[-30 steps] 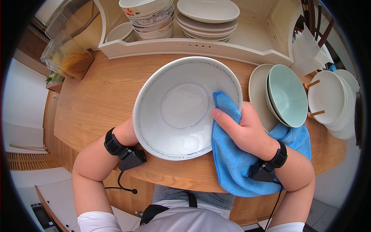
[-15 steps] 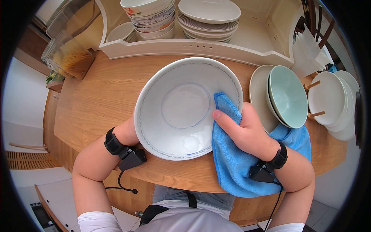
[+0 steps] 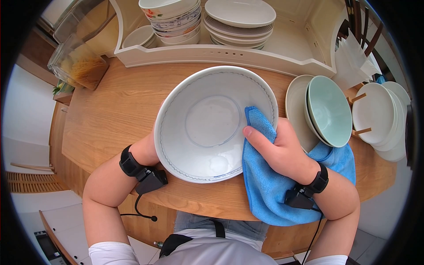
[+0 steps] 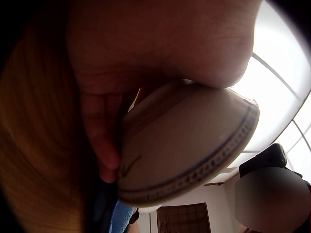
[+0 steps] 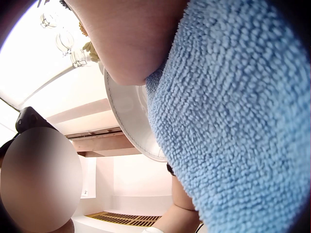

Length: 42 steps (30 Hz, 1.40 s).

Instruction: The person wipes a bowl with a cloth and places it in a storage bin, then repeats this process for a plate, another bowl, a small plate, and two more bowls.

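Note:
A large white bowl (image 3: 212,121) with a thin wavy line inside its rim is held tilted above the wooden table. The left hand (image 3: 145,150) supports it at its left side; in the left wrist view its fingers (image 4: 104,141) lie under the bowl's outer wall (image 4: 180,141). At the right side, the right hand (image 3: 285,150) grips the rim through a blue cloth (image 3: 269,190), thumb inside the bowl. The right wrist view shows the cloth (image 5: 233,116) covering most of that hand, with part of the bowl (image 5: 131,107) behind. The right fingers behind the bowl are hidden.
Right of the bowl, green bowls (image 3: 329,110) lean on a pale plate (image 3: 296,99). White plates (image 3: 375,112) stand in a rack at the far right. A cream tray (image 3: 221,55) at the back holds stacked bowls (image 3: 172,22) and plates (image 3: 238,28). A clear container (image 3: 81,66) stands back left.
In the head view, the bowl has shifted very slightly right and down. Both hands keep nearly the same places and the same hold.

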Available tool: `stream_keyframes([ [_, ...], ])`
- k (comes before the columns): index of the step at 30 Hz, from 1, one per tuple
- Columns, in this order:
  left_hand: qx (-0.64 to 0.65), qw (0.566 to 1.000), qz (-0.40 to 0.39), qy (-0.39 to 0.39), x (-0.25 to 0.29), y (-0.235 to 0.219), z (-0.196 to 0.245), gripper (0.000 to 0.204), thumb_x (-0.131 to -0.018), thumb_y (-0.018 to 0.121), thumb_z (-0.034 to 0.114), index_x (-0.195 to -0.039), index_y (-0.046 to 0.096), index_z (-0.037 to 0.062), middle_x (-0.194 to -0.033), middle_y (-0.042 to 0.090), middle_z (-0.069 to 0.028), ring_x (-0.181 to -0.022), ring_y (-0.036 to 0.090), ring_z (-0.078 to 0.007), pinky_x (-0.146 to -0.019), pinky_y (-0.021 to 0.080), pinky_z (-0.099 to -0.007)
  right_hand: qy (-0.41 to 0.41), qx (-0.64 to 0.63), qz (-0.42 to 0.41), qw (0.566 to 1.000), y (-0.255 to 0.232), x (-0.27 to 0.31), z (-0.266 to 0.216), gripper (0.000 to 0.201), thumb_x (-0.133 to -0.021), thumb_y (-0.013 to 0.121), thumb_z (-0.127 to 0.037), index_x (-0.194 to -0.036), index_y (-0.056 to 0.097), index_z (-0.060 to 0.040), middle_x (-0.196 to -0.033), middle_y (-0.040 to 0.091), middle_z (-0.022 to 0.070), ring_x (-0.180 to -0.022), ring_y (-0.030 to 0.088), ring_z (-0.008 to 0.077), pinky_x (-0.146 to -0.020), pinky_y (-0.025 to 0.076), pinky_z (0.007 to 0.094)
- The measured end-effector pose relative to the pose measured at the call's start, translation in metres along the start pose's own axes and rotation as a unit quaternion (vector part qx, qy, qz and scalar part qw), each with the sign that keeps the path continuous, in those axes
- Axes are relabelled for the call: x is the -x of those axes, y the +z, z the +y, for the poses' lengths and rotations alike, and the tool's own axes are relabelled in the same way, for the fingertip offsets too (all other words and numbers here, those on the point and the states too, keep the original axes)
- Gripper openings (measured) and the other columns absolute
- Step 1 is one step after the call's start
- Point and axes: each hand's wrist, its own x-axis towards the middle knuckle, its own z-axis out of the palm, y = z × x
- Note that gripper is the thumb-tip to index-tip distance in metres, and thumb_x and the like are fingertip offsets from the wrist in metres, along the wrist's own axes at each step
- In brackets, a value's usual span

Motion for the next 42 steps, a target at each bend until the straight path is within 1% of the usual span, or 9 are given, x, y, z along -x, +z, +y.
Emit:
stream_keyframes([
  [7, 0.009, 1.0, -0.001, 0.009, 0.0011, 0.0001, -0.0007, 0.053, -0.097, 0.067, 0.02, -0.143, 0.048, 0.0025, -0.137, 0.059, -0.0122, -0.12, 0.06, -0.0181, -0.098, 0.054, -0.0343, -0.004, -0.001, 0.002, 1.0, 0.0011, 0.0, -0.0001, 0.027, -0.096, 0.062, -0.018, -0.111, 0.063, 0.0052, -0.087, 0.07, 0.0121, -0.077, 0.064, 0.0167, -0.073, 0.052, 0.0331],
  [10, -0.015, 1.0, -0.01, 0.02, 0.0017, -0.0034, -0.0029, 0.054, -0.096, 0.068, 0.018, -0.143, 0.048, 0.0026, -0.138, 0.058, -0.0122, -0.12, 0.06, -0.0184, -0.098, 0.054, -0.0344, -0.006, 0.001, 0.002, 1.0, 0.0007, -0.0002, -0.0008, 0.027, -0.096, 0.063, -0.018, -0.111, 0.064, 0.0052, -0.087, 0.071, 0.0121, -0.077, 0.064, 0.0165, -0.073, 0.052, 0.033],
  [13, 0.019, 1.0, -0.001, 0.007, 0.0026, -0.0043, -0.0041, 0.055, -0.095, 0.069, 0.017, -0.144, 0.047, 0.0027, -0.138, 0.058, -0.012, -0.121, 0.06, -0.0184, -0.098, 0.054, -0.0344, -0.003, -0.001, -0.001, 1.0, 0.0005, 0.0, -0.0008, 0.027, -0.096, 0.063, -0.018, -0.11, 0.065, 0.0052, -0.086, 0.071, 0.0123, -0.077, 0.064, 0.0165, -0.072, 0.052, 0.033],
  [19, -0.028, 0.999, -0.007, 0.018, 0.0023, -0.0036, -0.0032, 0.055, -0.095, 0.069, 0.016, -0.144, 0.047, 0.003, -0.139, 0.057, -0.012, -0.121, 0.059, -0.0185, -0.098, 0.054, -0.0342, -0.007, 0.0, 0.0, 1.0, 0.0007, -0.0003, 0.0013, 0.027, -0.096, 0.063, -0.018, -0.109, 0.065, 0.0054, -0.085, 0.071, 0.0126, -0.076, 0.064, 0.0164, -0.072, 0.052, 0.033],
  [24, 0.009, 1.0, 0.013, -0.009, 0.0029, -0.0009, -0.0019, 0.053, -0.098, 0.065, 0.021, -0.145, 0.046, 0.0031, -0.139, 0.057, -0.0129, -0.121, 0.06, -0.0193, -0.098, 0.054, -0.0344, -0.011, -0.001, 0.003, 1.0, 0.0013, -0.0002, 0.0007, 0.027, -0.096, 0.063, -0.018, -0.11, 0.065, 0.0054, -0.086, 0.071, 0.0123, -0.077, 0.064, 0.0163, -0.072, 0.052, 0.033],
  [27, -0.027, 1.0, 0.013, -0.007, 0.0026, 0.0014, 0.0012, 0.052, -0.1, 0.063, 0.023, -0.145, 0.046, 0.0029, -0.139, 0.058, -0.0135, -0.121, 0.06, -0.0197, -0.098, 0.054, -0.0344, -0.01, -0.003, 0.002, 1.0, 0.0013, 0.0, 0.0005, 0.027, -0.096, 0.063, -0.018, -0.11, 0.065, 0.0053, -0.086, 0.071, 0.012, -0.077, 0.064, 0.0161, -0.072, 0.052, 0.033],
  [34, 0.004, 1.0, 0.019, -0.017, 0.0023, 0.0009, 0.0002, 0.052, -0.099, 0.063, 0.022, -0.145, 0.046, 0.0029, -0.138, 0.058, -0.0135, -0.12, 0.062, -0.0197, -0.097, 0.055, -0.0343, -0.011, 0.004, -0.001, 1.0, 0.0007, -0.0001, -0.0007, 0.027, -0.096, 0.063, -0.018, -0.11, 0.064, 0.0053, -0.084, 0.07, 0.0111, -0.076, 0.062, 0.0153, -0.071, 0.052, 0.0327],
  [40, 0.01, 1.0, 0.009, -0.005, 0.0009, -0.0006, -0.0002, 0.051, -0.097, 0.066, 0.019, -0.142, 0.048, 0.0027, -0.136, 0.059, -0.0131, -0.118, 0.062, -0.0192, -0.096, 0.056, -0.0342, 0.004, 0.004, -0.002, 1.0, 0.0004, 0.0001, -0.0007, 0.027, -0.096, 0.063, -0.019, -0.108, 0.065, 0.0054, -0.083, 0.07, 0.0112, -0.074, 0.062, 0.015, -0.07, 0.052, 0.0328],
  [42, -0.017, 1.0, 0.007, 0.02, 0.0002, 0.0002, -0.0004, 0.053, -0.095, 0.07, 0.018, -0.141, 0.049, 0.0024, -0.135, 0.06, -0.013, -0.118, 0.062, -0.0188, -0.095, 0.056, -0.0339, -0.003, 0.003, 0.003, 1.0, 0.0014, 0.0, 0.0015, 0.027, -0.096, 0.063, -0.019, -0.108, 0.065, 0.0054, -0.083, 0.07, 0.0112, -0.074, 0.062, 0.0149, -0.07, 0.052, 0.0328],
])
